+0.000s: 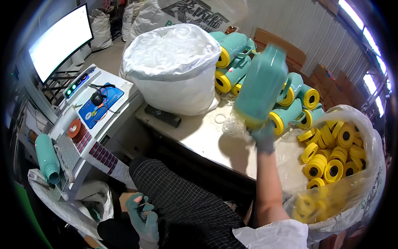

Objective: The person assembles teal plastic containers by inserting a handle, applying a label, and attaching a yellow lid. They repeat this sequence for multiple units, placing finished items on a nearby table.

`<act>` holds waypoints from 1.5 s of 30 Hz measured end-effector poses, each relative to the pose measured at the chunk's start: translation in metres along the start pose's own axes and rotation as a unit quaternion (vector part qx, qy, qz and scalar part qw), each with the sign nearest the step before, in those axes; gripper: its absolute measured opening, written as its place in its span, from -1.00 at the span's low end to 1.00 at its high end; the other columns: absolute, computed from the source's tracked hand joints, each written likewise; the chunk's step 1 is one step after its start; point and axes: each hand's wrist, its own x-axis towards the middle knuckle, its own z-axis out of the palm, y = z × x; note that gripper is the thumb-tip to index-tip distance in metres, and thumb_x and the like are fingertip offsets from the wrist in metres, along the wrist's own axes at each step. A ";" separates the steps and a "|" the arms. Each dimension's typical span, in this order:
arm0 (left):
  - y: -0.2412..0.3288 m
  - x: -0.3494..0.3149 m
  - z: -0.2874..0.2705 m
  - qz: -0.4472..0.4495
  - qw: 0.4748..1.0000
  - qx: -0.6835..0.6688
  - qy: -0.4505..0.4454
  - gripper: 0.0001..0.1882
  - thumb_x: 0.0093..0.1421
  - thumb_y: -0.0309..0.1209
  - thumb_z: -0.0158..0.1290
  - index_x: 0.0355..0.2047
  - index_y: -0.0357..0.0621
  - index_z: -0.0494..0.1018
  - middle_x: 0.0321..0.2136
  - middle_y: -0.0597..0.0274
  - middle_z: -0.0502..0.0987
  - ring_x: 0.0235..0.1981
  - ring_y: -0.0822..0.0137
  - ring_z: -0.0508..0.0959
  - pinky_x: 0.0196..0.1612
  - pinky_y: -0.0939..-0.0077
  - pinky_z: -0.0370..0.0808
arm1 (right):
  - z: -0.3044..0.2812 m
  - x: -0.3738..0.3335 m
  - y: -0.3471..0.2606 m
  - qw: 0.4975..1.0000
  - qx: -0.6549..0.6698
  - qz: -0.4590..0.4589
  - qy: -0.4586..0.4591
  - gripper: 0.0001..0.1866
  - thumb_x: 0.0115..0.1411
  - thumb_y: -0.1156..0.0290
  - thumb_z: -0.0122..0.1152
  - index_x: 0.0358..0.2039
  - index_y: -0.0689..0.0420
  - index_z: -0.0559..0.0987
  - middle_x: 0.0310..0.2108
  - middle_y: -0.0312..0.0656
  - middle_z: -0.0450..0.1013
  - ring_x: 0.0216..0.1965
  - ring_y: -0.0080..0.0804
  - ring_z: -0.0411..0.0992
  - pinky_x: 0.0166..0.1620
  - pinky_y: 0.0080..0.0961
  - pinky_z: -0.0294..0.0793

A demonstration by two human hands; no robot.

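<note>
Right hand (263, 137), gloved, fingers gripping teal flask (262, 87) by its yellow base, raised over counter (207, 137); left hand (144, 216) low beside lap, fingers curled closed, contents unclear; bag of yellow caps (331, 162) at right.

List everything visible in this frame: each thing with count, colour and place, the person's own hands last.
teal flask body: one, teal, blurred, raised over the table in the right hand
stacked flask bodies: count unclear, teal with yellow ends, piled at the table's back
yellow rings: many, yellow with dark holes, in the clear bag at right
white sack: one, white, on the table, holding clear parts
metal table: one, grey, centre
single flask body: one, teal, lying on the machine at left
machine: one, white with a blue panel, left
monitor: one, bright white screen, upper left
left hand: teal glove, near the lap, grip closed, contents unclear
right hand: teal glove, grip on the flask body's base
</note>
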 end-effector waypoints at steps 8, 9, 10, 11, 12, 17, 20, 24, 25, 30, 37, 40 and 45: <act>-0.025 -0.018 -0.042 -0.089 0.992 -0.011 0.094 -0.61 0.29 -0.57 0.07 0.13 -0.28 0.39 -0.15 0.25 0.44 -0.27 0.55 0.40 -0.17 0.63 0.41 | 0.063 0.153 -0.014 0.921 0.385 -0.059 -0.024 -0.57 0.47 0.26 0.09 0.29 0.08 0.48 0.18 -0.20 0.49 0.11 -0.39 0.47 0.13 -0.37 0.51; -0.026 -0.036 -0.061 -0.084 0.987 -0.054 0.125 -0.65 0.35 -0.51 0.07 0.13 -0.29 0.39 -0.18 0.31 0.43 -0.27 0.59 0.39 -0.20 0.67 0.39 | 0.119 0.099 -0.043 0.942 0.330 -0.012 -0.054 -0.55 0.48 0.25 0.07 0.31 0.10 0.46 0.22 -0.20 0.47 0.15 -0.40 0.46 0.17 -0.36 0.50; -0.037 -0.043 -0.068 -0.075 0.977 -0.068 0.187 -0.73 0.41 -0.47 0.07 0.06 -0.30 0.39 -0.21 0.33 0.43 -0.28 0.60 0.39 -0.23 0.68 0.39 | 0.151 0.054 -0.030 0.900 0.419 0.045 -0.112 -0.54 0.51 0.24 0.06 0.33 0.12 0.45 0.24 -0.18 0.47 0.15 -0.39 0.47 0.16 -0.36 0.51; -0.047 -0.046 -0.077 -0.047 0.965 -0.132 0.224 -0.87 0.43 -0.49 0.06 -0.07 -0.24 0.42 -0.22 0.30 0.44 -0.28 0.55 0.41 -0.21 0.63 0.41 | 0.169 0.002 -0.031 0.875 0.434 0.184 -0.115 -0.53 0.52 0.21 0.05 0.32 0.20 0.45 0.21 -0.14 0.49 0.10 -0.38 0.50 0.13 -0.34 0.52; -0.029 -0.039 -0.095 0.062 0.959 0.142 0.237 -0.97 0.45 -0.52 0.02 -0.19 -0.19 0.44 -0.22 0.23 0.47 -0.27 0.44 0.47 -0.17 0.54 0.45 | 0.200 -0.048 -0.038 0.848 0.432 0.226 -0.207 -0.53 0.53 0.21 0.05 0.28 0.26 0.47 0.17 -0.10 0.52 0.04 -0.37 0.52 0.09 -0.35 0.54; -0.126 -0.134 -0.219 -0.158 0.803 0.238 0.523 -0.54 0.23 -0.27 0.22 0.03 -0.34 0.45 -0.14 -0.04 0.50 -0.15 0.14 0.54 -0.06 0.26 0.51 | 0.281 -0.216 -0.147 0.717 0.330 0.241 -0.565 -0.65 0.42 0.44 0.03 0.10 0.33 0.61 -0.09 -0.15 0.59 -0.11 -0.43 0.51 0.02 -0.47 0.49; -0.228 -0.269 -0.324 -0.169 0.723 -0.038 0.669 -0.50 0.19 -0.20 0.28 -0.05 -0.33 0.40 -0.23 0.09 0.44 -0.21 0.22 0.47 -0.16 0.25 0.51 | 0.299 -0.252 -0.188 0.594 0.311 0.083 -0.738 -0.70 0.24 0.66 0.08 -0.06 0.36 0.66 0.00 0.05 0.62 -0.07 -0.26 0.58 0.05 -0.32 0.55; -0.257 -0.291 -0.402 -0.326 0.510 0.154 0.781 0.11 0.01 0.00 0.39 0.40 -0.37 0.13 0.22 -0.30 0.36 0.23 -0.05 0.44 0.26 0.18 0.40 | 0.310 -0.274 -0.190 0.541 0.236 0.234 -0.772 -0.70 0.32 0.57 0.16 0.03 0.41 0.62 0.06 0.08 0.58 -0.05 -0.26 0.58 0.07 -0.33 0.55; -0.261 -0.258 -0.415 -0.387 0.518 0.186 0.740 0.24 -0.04 0.04 0.41 0.46 -0.37 0.00 0.34 -0.34 0.23 0.35 -0.10 0.30 0.37 0.20 0.28 | 0.312 -0.279 -0.182 0.570 0.211 0.255 -0.752 -0.68 0.34 0.56 0.12 0.05 0.40 0.61 0.00 0.00 0.59 -0.08 -0.33 0.56 0.06 -0.37 0.54; -0.309 -0.252 -0.488 -0.550 0.496 0.199 0.642 0.61 -0.36 0.14 0.54 0.52 -0.41 -0.15 0.47 -0.25 0.13 0.49 -0.03 0.19 0.50 0.31 0.16 | 0.315 -0.288 -0.162 0.618 0.155 0.205 -0.743 -0.76 0.43 0.57 0.08 0.03 0.30 0.59 0.07 -0.01 0.58 0.12 -0.27 0.50 0.24 -0.34 0.44; -0.299 -0.279 -0.480 -0.373 0.641 -0.068 0.667 -0.08 -0.07 0.00 0.52 0.13 -0.37 0.40 0.00 -0.09 0.59 -0.08 0.09 0.66 -0.11 0.27 0.62 | 0.333 -0.296 -0.154 0.618 0.138 0.226 -0.740 -0.75 0.46 0.51 0.08 0.07 0.31 0.59 0.08 -0.03 0.59 0.14 -0.25 0.50 0.27 -0.32 0.42; -0.213 -0.261 -0.420 -0.104 0.790 -0.288 0.531 -0.51 0.38 -0.25 0.20 0.19 -0.26 0.41 0.03 0.08 0.55 -0.12 0.23 0.63 -0.06 0.37 0.62 | 0.343 -0.299 -0.173 0.605 0.203 0.244 -0.730 -0.74 0.47 0.45 0.12 0.07 0.28 0.60 0.14 -0.07 0.56 0.16 -0.27 0.49 0.28 -0.31 0.40; -0.041 -0.169 -0.246 -0.139 0.895 -0.279 0.320 -0.09 0.15 -0.16 0.42 0.40 -0.21 0.23 0.14 0.12 0.54 0.12 0.26 0.57 0.12 0.38 0.58 | 0.362 -0.292 -0.218 0.665 0.348 0.175 -0.637 -0.11 0.35 0.23 0.29 0.53 0.25 0.07 0.42 -0.08 0.21 0.27 -0.26 0.37 0.32 -0.26 0.37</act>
